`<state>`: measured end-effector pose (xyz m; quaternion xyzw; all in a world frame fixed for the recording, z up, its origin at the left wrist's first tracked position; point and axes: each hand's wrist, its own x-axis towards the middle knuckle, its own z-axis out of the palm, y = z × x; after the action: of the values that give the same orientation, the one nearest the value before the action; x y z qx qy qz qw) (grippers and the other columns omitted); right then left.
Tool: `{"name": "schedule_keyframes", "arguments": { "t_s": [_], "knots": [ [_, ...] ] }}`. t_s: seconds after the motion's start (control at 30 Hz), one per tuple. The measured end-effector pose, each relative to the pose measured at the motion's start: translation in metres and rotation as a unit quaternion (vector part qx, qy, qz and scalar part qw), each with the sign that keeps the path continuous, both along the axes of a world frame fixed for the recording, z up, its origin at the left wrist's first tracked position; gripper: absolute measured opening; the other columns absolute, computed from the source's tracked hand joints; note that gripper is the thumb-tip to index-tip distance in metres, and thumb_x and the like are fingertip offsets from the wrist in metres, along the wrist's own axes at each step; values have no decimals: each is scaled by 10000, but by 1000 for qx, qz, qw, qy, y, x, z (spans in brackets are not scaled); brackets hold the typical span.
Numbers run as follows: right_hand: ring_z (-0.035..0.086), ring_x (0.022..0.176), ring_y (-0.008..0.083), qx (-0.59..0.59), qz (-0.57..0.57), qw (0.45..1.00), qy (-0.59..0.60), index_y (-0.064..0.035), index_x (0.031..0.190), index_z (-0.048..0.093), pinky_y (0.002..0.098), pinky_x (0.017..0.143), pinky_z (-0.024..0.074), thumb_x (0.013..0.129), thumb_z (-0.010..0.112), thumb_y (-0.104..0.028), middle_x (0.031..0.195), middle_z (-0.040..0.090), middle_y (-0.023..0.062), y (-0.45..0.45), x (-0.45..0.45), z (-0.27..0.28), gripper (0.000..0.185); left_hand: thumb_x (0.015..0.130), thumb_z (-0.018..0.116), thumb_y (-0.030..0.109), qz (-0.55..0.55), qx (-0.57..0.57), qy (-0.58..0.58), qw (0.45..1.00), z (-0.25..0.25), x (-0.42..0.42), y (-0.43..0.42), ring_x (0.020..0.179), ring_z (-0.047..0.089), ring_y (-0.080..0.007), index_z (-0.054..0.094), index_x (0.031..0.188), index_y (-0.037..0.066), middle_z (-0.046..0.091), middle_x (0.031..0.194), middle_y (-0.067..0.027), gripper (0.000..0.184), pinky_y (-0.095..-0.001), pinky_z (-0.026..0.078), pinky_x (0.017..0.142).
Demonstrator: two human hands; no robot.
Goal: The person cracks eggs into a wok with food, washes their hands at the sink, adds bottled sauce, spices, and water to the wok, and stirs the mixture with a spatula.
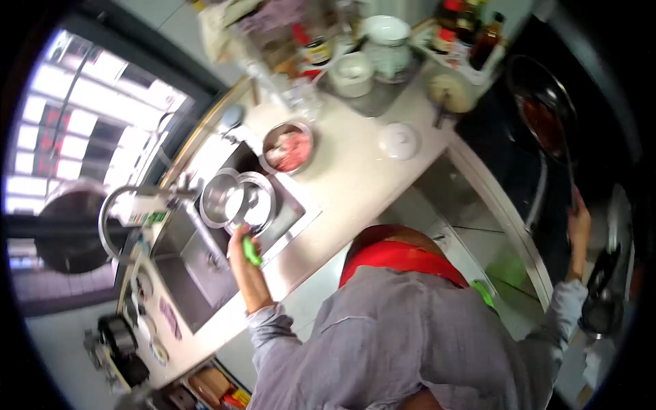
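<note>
My left hand (pixel 243 247) is closed on a green-handled utensil (pixel 251 251), whose far end reaches over the metal bowls at the sink. One metal bowl (pixel 216 198) overlaps another bowl (pixel 268 198) there. Just beyond them, a metal bowl of pink raw meat (pixel 292 150) stands on the counter. At the right, my right hand (pixel 580 222) is wrapped round the long thin handle of a utensil (pixel 570 174). That utensil reaches up into a dark wok (pixel 564 96) holding reddish-brown food (pixel 543 123) on the stove.
A curved faucet (pixel 106 212) rises beside the sink (pixel 198 256). A white lid (pixel 399 141) lies on the pale counter (pixel 348 171). Behind it are a tray with white pots (pixel 352 74) and several sauce bottles (pixel 486 42). A pan (pixel 117 335) sits at the lower left.
</note>
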<state>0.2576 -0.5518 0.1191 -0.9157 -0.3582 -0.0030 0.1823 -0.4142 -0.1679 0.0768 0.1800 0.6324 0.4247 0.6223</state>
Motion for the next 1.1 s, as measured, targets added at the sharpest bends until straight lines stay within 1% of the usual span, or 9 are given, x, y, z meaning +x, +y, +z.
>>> {"name": "schedule_keyframes", "arguments": {
  "t_s": [0.3,0.47,0.5,0.57,0.63,0.8,0.9,0.97,1.1],
  "knots": [
    [589,787,357,-131,-111,977,-124,-230,1308,388,437,694,482,754,542,-24,879,596,204,16,-49,35,611,759,557,187,-8,-51,-45,998,-96,-14,17,416,473,-58,536,720,123,539,587,36,78,-186,355,328],
    [594,735,359,-127,-89,980,-122,-226,1315,373,437,636,491,765,547,-42,819,597,204,-7,-44,32,606,759,566,217,43,92,129,987,-98,16,-4,466,515,-153,568,766,72,544,629,-44,145,-228,395,361],
    [595,735,359,-119,-80,982,-125,-228,1320,365,436,638,492,769,547,-49,818,598,206,-10,-41,30,608,744,596,223,-102,-9,138,985,-121,-25,24,596,574,-258,585,849,21,591,788,-115,228,-336,466,483],
    [597,737,358,-122,-79,984,-106,-227,1328,350,438,644,493,776,547,-61,822,600,208,-11,-37,33,609,743,601,223,-228,50,650,723,-94,-5,30,786,584,-322,584,960,-5,593,965,-154,315,-403,465,676],
    [599,741,356,-143,-100,983,-58,-223,1335,337,441,654,494,783,547,-74,832,603,209,-4,-44,38,609,761,574,205,-85,223,697,676,-52,35,21,927,552,-348,562,1046,-26,568,1064,-182,368,-406,418,822],
    [602,695,364,-170,-83,975,-120,-190,1359,288,436,620,498,843,491,-121,793,603,209,5,-41,32,559,821,479,8,-160,507,305,790,12,202,-14,865,567,-218,544,1091,-18,583,1016,-120,279,-318,466,768],
    [608,660,344,-195,-66,968,-142,-161,1361,287,412,576,502,832,490,-95,770,603,206,8,-38,36,571,859,532,119,-441,284,-131,841,36,333,-97,892,564,-184,457,1207,18,541,1080,-105,371,-314,488,746],
    [610,631,326,-214,-51,961,-168,-146,1363,285,392,545,504,821,491,-81,750,603,199,4,-35,34,583,861,555,219,-597,138,-201,764,45,400,-146,1008,525,-204,407,1258,31,507,1112,-125,464,-318,477,775],
    [595,623,336,-269,-59,949,-152,-183,1378,237,414,562,499,769,534,-60,747,597,177,-5,-33,33,688,883,509,316,-637,-26,-293,712,52,476,-199,618,581,-165,404,1173,33,561,867,-72,419,-270,485,516]
  ]
}}
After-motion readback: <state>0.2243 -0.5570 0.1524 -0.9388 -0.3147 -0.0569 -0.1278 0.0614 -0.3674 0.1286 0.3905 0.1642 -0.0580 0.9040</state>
